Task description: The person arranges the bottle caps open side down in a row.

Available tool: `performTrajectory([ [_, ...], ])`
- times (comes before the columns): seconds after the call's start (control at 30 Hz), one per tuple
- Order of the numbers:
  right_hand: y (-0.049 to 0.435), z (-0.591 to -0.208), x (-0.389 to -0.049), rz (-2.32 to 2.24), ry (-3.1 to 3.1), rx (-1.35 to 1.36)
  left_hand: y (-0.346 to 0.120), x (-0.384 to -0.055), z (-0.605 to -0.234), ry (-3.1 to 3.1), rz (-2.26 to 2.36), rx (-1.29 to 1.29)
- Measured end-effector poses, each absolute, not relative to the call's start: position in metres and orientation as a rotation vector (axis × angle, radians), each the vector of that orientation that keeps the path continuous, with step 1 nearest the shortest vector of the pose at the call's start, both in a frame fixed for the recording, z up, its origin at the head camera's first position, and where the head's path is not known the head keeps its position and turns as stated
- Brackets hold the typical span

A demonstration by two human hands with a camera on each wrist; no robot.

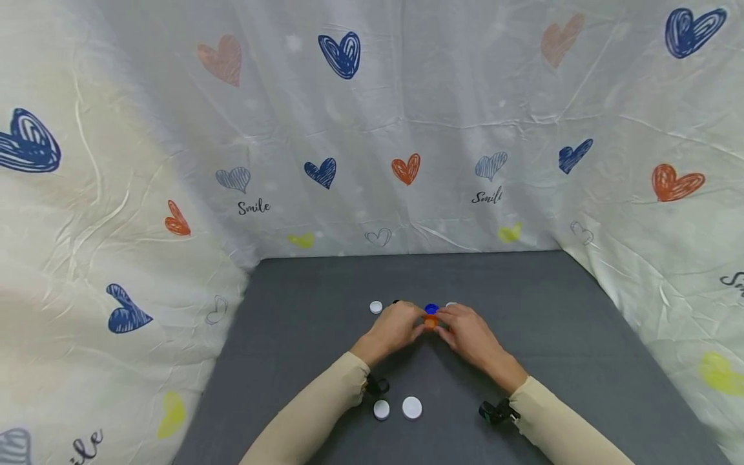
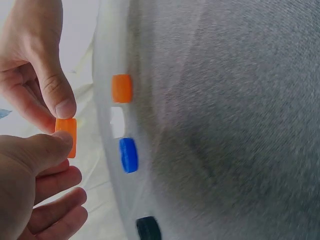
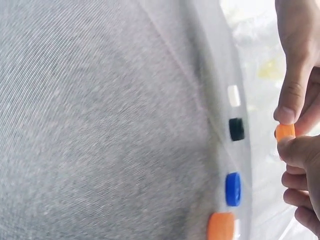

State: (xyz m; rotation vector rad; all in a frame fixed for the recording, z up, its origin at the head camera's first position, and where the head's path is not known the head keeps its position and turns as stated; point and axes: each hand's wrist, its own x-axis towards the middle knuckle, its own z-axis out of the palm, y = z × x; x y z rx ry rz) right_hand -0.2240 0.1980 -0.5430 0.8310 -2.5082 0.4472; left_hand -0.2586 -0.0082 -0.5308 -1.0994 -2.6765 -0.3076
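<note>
Between my two hands is an orange bottle cap, held up off the cloth. My left hand pinches it from the left with thumb and fingers. My right hand pinches its other side. In the left wrist view the orange cap stands on edge between both thumbs; the right wrist view shows the same cap. Beyond the hands lies a blue cap. A second orange cap rests on the cloth near a white cap.
A white cap and a mostly hidden black cap lie on the left of the far row. Two white caps, a smaller one and a larger one, lie nearer me on the grey cloth. Heart-printed curtains surround the table.
</note>
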Motion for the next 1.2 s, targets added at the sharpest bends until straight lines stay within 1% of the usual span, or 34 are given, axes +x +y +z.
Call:
performTrajectory([
  [0.4,0.188,-0.522,-0.218,0.524,-2.426,0.851,-0.029,-0.244,-0.502,-2.521,-0.348,-1.129],
  [0.67,0.181,-0.506,-0.212,0.572,-2.343,0.909,-0.045,-0.235,-0.486,-2.472,-0.355,-1.134],
  [0.9,0.174,-0.499,-0.204,0.615,-2.290,0.964,-0.057,-0.227,-0.482,-2.373,-0.380,-1.182],
  [1.2,0.167,-0.510,-0.200,0.611,-2.281,1.012,-0.067,-0.219,-0.490,-2.413,-0.334,-1.203],
])
